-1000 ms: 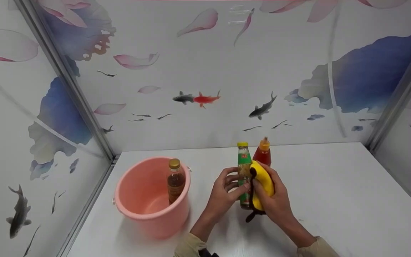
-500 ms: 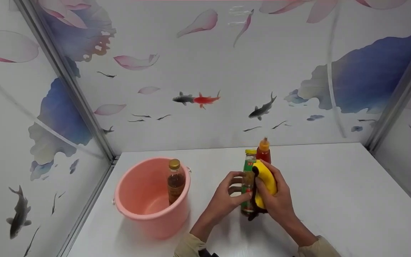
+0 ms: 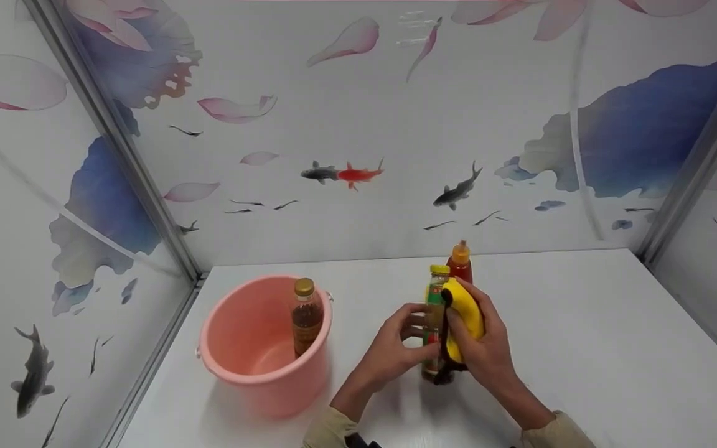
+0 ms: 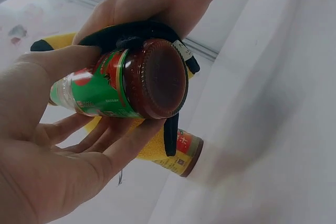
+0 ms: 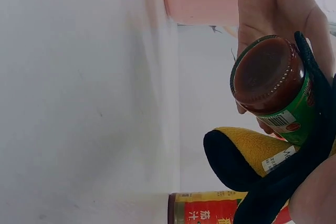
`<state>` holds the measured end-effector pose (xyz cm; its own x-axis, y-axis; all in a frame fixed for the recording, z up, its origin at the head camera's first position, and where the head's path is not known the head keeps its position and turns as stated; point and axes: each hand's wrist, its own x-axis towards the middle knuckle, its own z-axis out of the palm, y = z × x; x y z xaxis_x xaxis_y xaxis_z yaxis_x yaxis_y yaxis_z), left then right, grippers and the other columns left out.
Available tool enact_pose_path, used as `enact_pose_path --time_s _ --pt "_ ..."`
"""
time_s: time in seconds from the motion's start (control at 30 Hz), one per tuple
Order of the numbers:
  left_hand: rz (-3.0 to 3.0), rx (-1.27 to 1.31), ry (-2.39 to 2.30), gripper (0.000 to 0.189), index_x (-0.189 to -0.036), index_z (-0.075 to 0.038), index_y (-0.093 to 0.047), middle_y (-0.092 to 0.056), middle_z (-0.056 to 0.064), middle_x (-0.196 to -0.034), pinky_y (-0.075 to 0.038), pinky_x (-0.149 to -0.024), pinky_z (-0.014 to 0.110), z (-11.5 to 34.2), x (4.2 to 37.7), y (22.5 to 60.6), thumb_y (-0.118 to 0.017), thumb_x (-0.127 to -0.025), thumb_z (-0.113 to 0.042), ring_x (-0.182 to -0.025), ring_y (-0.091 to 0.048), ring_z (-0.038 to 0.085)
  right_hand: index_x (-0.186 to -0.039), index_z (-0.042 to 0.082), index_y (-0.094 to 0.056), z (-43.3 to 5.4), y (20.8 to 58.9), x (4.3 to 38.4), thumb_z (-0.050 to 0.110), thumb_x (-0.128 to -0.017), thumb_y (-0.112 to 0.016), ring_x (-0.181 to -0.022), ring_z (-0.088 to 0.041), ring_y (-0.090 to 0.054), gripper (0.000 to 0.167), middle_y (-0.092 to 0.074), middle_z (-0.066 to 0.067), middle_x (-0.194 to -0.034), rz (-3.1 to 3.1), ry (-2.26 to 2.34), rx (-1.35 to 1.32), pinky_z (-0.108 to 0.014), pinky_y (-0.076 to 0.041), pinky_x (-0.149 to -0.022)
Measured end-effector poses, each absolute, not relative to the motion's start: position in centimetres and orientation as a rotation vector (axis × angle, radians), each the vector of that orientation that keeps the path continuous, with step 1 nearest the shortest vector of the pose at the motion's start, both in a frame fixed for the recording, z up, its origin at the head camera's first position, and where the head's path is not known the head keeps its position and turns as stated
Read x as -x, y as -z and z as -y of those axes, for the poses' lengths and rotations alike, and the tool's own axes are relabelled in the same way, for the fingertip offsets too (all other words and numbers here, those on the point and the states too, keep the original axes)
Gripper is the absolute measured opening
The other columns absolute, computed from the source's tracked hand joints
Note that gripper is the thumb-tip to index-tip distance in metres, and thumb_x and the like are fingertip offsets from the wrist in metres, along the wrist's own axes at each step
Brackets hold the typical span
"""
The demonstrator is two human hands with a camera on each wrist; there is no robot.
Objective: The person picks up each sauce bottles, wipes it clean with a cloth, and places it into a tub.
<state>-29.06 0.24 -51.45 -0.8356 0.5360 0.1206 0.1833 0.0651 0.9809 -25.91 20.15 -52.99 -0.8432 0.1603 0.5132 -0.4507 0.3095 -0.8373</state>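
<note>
My left hand (image 3: 386,351) holds a glass sauce bottle (image 3: 435,295) with a green label and yellow cap, thumb on one side and fingers on the other. A yellow cloth with dark edging (image 3: 467,311) is gripped in my right hand (image 3: 489,342) and lies against the bottle's right side. In the left wrist view, the bottle's round base (image 4: 165,80) faces the camera, above the tabletop, with reddish-brown contents. The cloth (image 5: 252,148) wraps partly round the bottle in the right wrist view and hides some of its label.
Behind my hands stands a red squeeze bottle (image 3: 460,269) with an orange nozzle cap, partly covered by the cloth. A pink bucket (image 3: 284,395) is on the left of the white table (image 3: 589,348). Inside it stands a dark-filled bottle (image 3: 307,320) with a gold cap. Patterned panels enclose the table.
The sauce bottle has shifted right and nearer to me, its yellow cap now lower in the head view. Both hands moved slightly with it. The bucket stays put.
</note>
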Motion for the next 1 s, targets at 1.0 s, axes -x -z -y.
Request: enact_pose_path --time_s 1.0 --pt "-2.021 -0.549 -2.099 0.058 -0.149 -0.018 -0.055 -0.059 0.01 -0.15 -0.06 -0.108 0.044 -0.58 28.76 51.14 -0.08 -0.099 -0.034 -0.127 -0.068 0.027 -0.158 0.029 -0.051 -19.39 53.37 25.59 0.018 -0.105 -0.073 -0.111 -0.017 -0.061 0.058 -0.063 0.008 -0.141 2.121 -1.589 -0.248 -0.022 -0.057 -0.093"
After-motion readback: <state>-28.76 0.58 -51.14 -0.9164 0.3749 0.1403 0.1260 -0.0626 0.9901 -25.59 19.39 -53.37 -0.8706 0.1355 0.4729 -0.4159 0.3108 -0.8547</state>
